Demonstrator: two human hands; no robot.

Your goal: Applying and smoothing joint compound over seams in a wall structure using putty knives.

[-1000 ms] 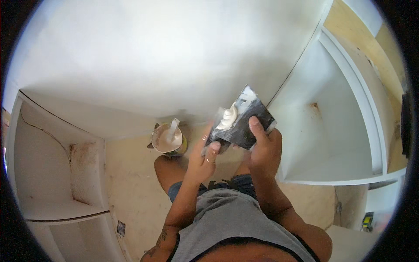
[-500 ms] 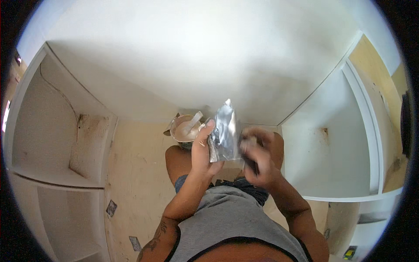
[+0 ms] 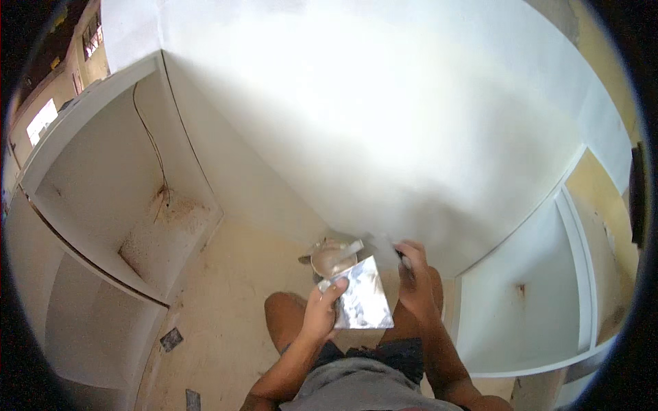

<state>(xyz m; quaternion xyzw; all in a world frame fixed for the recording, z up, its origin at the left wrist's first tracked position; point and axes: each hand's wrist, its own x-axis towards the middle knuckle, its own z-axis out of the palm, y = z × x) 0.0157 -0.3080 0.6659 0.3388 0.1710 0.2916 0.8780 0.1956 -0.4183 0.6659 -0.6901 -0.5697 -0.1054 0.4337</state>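
Observation:
My left hand (image 3: 323, 307) grips a shiny silver metal plate (image 3: 367, 301) by its left edge, thumb on top. The plate is roughly square and tilted toward me. My right hand (image 3: 415, 281), to its upper right, is closed around what looks like a putty knife (image 3: 402, 259) with a dark handle; its pale blade is blurred by motion. Just beyond the plate a round bucket (image 3: 314, 266) stands on the floor, holding a pale pasty filler (image 3: 329, 263). A light, flat stirring stick (image 3: 351, 251) leans out of the bucket. The plate hides part of its near side.
A white wall (image 3: 411, 116) rises in front of me. White open cabinets flank me, the left cabinet (image 3: 103, 185) with a loose cable (image 3: 152, 140) and stained base, the right cabinet (image 3: 521, 308) close to my right arm. Dark flat scraps (image 3: 171, 339) lie on the beige floor (image 3: 233, 308).
My view has swung up and left. The silver plate has turned flatter and now shows a broad face. My right hand has moved off the plate toward the wall, its held tool now showing.

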